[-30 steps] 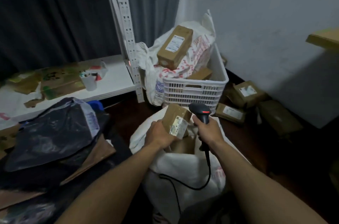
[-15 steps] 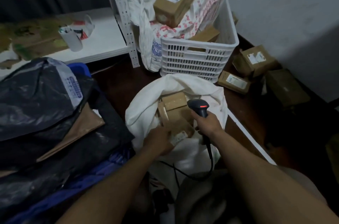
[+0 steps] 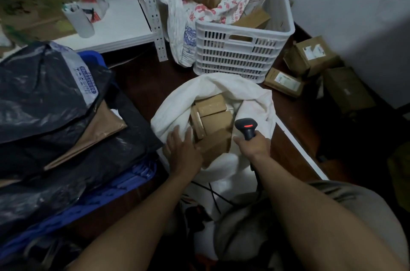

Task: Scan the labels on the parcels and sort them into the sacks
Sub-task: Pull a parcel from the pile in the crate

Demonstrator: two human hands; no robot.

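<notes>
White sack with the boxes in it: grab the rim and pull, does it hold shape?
Probably floppy: the white sack sags in folds round its mouth, so the rim would likely collapse in a grip. Likely heavy at the bottom: several cardboard boxes lie inside, so the cloth may stretch before the load drags. Rolling seems unlikely.

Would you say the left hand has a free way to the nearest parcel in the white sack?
Likely yes: the left hand lies open at the mouth of the sack, beside that parcel, nothing between.
</notes>
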